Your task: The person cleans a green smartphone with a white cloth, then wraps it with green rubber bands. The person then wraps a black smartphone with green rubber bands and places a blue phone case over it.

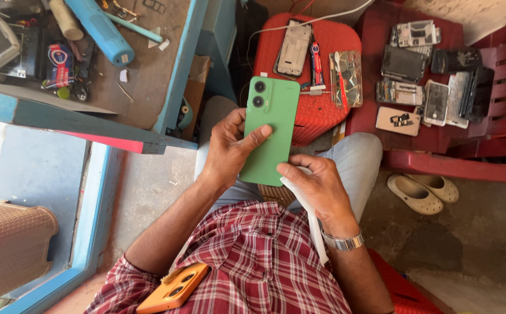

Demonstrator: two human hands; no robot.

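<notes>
Green phone (pixel 269 125) is held back-up over the lap, left hand (pixel 228 148) wrapped round its edge, right hand (pixel 317 186) at the bottom corner with fingers also pinching a white tool (pixel 308 212). Back cover looks still on, so opening it seems barely started.

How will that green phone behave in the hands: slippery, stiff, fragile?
The green phone looks like a rigid slab, so it probably won't flex. Its smooth back could be slippery; the left hand wraps one edge and the right hand pinches the lower corner. Held above concrete floor, a drop would likely damage it.
</notes>
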